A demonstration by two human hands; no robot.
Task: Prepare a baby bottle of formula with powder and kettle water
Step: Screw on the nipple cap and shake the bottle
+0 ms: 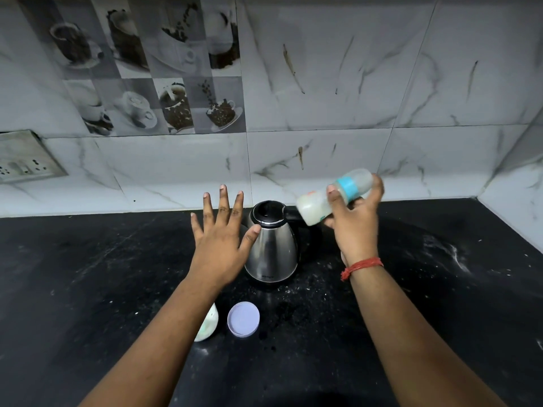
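My right hand (357, 218) grips a baby bottle (314, 205) with a blue collar and a clear cap, tilted nearly on its side in the air above the counter; milky liquid shows inside, and the bottle looks motion-blurred. A steel electric kettle (271, 248) with a black lid stands on the black counter between my hands. My left hand (219, 233) hovers with its fingers spread flat, thumb tip close to the kettle's left side. A white powder container (207, 324) sits partly hidden under my left forearm, with its pale lilac lid (243, 319) lying beside it.
The black counter (88, 274) carries scattered white powder, thickest at the right (449, 251). A marble-tiled wall runs behind and at the right. A socket plate (23, 160) is on the wall at far left.
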